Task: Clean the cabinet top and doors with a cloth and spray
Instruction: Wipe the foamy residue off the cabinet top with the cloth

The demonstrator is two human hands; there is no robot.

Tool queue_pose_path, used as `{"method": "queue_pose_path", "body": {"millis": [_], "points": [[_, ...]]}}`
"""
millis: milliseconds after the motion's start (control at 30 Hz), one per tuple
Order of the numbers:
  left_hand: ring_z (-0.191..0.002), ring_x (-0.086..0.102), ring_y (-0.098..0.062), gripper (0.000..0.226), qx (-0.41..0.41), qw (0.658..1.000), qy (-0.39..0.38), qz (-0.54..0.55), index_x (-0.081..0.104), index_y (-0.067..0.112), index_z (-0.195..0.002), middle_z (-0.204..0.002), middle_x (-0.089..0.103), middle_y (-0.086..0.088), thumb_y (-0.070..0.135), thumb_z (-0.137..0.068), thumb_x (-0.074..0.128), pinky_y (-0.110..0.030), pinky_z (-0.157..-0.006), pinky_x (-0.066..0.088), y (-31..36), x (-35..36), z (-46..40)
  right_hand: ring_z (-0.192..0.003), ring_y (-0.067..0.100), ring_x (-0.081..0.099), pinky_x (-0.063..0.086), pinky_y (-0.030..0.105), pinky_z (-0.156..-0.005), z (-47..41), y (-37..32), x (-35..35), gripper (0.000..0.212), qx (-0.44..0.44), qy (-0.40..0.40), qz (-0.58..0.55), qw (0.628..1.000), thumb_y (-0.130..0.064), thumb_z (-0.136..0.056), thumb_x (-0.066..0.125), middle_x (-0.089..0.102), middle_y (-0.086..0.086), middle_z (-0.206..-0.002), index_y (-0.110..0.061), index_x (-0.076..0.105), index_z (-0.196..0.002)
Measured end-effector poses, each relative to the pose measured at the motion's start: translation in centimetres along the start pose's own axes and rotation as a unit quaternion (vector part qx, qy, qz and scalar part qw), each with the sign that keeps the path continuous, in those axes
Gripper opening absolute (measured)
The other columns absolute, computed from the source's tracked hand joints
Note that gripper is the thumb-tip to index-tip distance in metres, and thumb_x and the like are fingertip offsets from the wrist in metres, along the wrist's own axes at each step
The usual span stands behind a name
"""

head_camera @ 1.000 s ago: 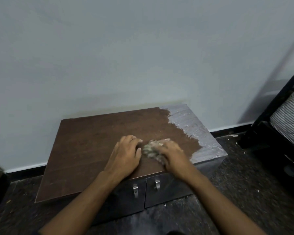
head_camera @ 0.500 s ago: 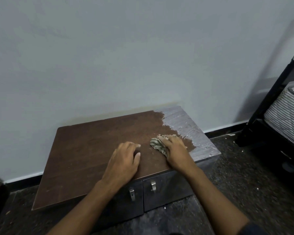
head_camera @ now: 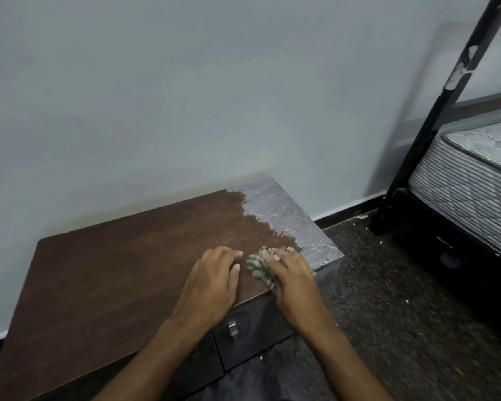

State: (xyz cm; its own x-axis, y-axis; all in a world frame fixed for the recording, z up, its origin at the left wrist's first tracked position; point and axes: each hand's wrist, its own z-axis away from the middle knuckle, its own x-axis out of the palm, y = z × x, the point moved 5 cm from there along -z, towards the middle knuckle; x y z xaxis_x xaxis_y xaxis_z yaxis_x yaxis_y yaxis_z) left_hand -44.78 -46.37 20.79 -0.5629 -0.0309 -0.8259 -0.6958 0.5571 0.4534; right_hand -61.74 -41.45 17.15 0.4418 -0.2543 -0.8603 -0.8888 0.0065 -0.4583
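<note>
I see the low cabinet (head_camera: 122,273) standing against the pale wall (head_camera: 185,96), its top mostly dark brown wood, with a grey, dusty-looking patch (head_camera: 287,221) covering the far right corner. My right hand (head_camera: 294,280) lies on the cloth (head_camera: 259,269), a striped greenish rag bunched on the cabinet top near the front edge, just at the border of the grey patch; the fingers curl over the rag and grip it against the wood. My left hand (head_camera: 211,285) rests flat on the brown surface just left of the cloth, fingers relaxed and holding nothing, the thumb close to the rag but apart from it. Below the hands, the dark cabinet doors (head_camera: 249,337) face me, and one small metal handle (head_camera: 232,328) shows between my forearms. To the right stands a black bed frame (head_camera: 434,117) with a striped mattress (head_camera: 469,175) on it, well apart from the cabinet. The floor (head_camera: 402,314) is dark and speckled, with a few white flecks near the frame.
</note>
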Motion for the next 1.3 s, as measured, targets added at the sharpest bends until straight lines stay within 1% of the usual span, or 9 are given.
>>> {"method": "queue_pose_path", "body": {"millis": [133,300,400,533,733,900,1067,1167,1300], "points": [[-0.112,0.053,-0.007,0.027,0.021,1.0,-0.014,0.007,0.062,0.024,-0.122,-0.119,0.06,0.013,0.03,-0.101,0.048,-0.033,-0.099,0.047,1.2,0.9,-0.7,-0.145,0.015,0.029,0.037,0.038,-0.116,3.3,2.0,-2.0,0.061,-0.03,-0.004,-0.034,0.999,-0.023,-0.097,0.06,0.042,-0.014,-0.152,-0.048,0.037,-0.148],[-0.116,0.05,-0.004,0.027,0.025,0.999,-0.024,-0.006,0.061,0.025,-0.127,-0.123,0.058,0.014,0.029,-0.102,0.051,-0.028,-0.103,0.044,1.4,1.1,-1.2,-0.138,0.026,0.041,0.038,0.046,-0.115,0.0,7.6,-5.0,0.054,0.076,0.042,0.003,0.996,-0.053,-0.096,0.036,0.054,-0.004,-0.143,-0.034,0.05,-0.145],[-0.116,0.051,-0.007,0.028,0.034,0.999,-0.026,-0.002,0.06,0.024,-0.127,-0.123,0.059,0.013,0.03,-0.102,0.051,-0.032,-0.103,0.046,2.5,1.8,-1.8,-0.145,0.021,0.031,0.037,0.043,-0.116,1.1,4.0,-3.2,0.047,0.062,0.014,-0.004,0.998,-0.037,-0.1,0.05,0.046,-0.009,-0.151,-0.043,0.042,-0.146],[-0.117,0.049,-0.006,0.029,0.048,0.998,-0.042,-0.005,0.058,0.025,-0.129,-0.124,0.056,0.014,0.032,-0.103,0.048,-0.031,-0.103,0.045,4.1,2.5,-2.3,-0.146,0.017,0.03,0.04,0.042,-0.115,0.9,3.1,-2.1,0.054,-0.019,-0.022,0.016,0.999,-0.046,-0.098,0.055,0.045,-0.012,-0.152,-0.042,0.036,-0.149],[-0.117,0.053,-0.006,0.028,0.028,0.999,-0.022,-0.001,0.062,0.024,-0.127,-0.124,0.06,0.012,0.029,-0.102,0.051,-0.032,-0.103,0.046,2.7,1.7,-1.7,-0.142,0.026,0.039,0.033,0.043,-0.119,-1.8,5.8,-3.7,0.05,0.084,0.02,0.042,0.995,-0.049,-0.098,0.044,0.05,-0.004,-0.149,-0.036,0.045,-0.146],[-0.113,0.053,-0.008,0.029,0.044,0.998,-0.04,-0.008,0.059,0.023,-0.128,-0.121,0.059,0.011,0.032,-0.102,0.049,-0.034,-0.1,0.048,4.0,3.1,-2.4,-0.144,0.018,0.033,0.034,0.039,-0.119,-0.1,1.7,-2.7,0.049,-0.027,-0.021,0.001,0.999,-0.045,-0.097,0.049,0.046,-0.009,-0.152,-0.038,0.045,-0.146],[-0.12,0.05,-0.006,0.034,0.044,0.998,-0.038,-0.012,0.057,0.024,-0.133,-0.128,0.057,0.013,0.033,-0.102,0.049,-0.029,-0.105,0.044,3.8,2.8,-3.2,-0.135,0.026,0.047,0.037,0.039,-0.115,-4.7,11.6,-5.1,0.043,0.094,0.055,0.016,0.994,-0.026,-0.099,0.054,0.057,0.001,-0.143,-0.032,0.053,-0.142],[-0.121,0.047,-0.006,0.036,0.038,0.998,-0.049,-0.022,0.053,0.025,-0.137,-0.131,0.054,0.013,0.036,-0.103,0.046,-0.028,-0.107,0.041,3.4,3.1,-4.1,-0.147,0.031,0.03,0.027,0.045,-0.122,-5.5,10.4,-3.9,0.047,0.112,0.026,0.023,0.993,-0.026,-0.102,0.05,0.043,0.002,-0.156,-0.03,0.045,-0.148],[-0.12,0.046,-0.006,0.037,0.042,0.998,-0.046,-0.03,0.052,0.025,-0.137,-0.13,0.052,0.012,0.037,-0.103,0.045,-0.027,-0.107,0.04,3.6,3.6,-5.5,-0.15,0.026,0.026,0.025,0.046,-0.123,-3.6,6.2,-2.4,0.055,-0.006,-0.004,0.046,0.999,-0.041,-0.098,0.03,0.04,-0.002,-0.157,-0.033,0.04,-0.151]]}}
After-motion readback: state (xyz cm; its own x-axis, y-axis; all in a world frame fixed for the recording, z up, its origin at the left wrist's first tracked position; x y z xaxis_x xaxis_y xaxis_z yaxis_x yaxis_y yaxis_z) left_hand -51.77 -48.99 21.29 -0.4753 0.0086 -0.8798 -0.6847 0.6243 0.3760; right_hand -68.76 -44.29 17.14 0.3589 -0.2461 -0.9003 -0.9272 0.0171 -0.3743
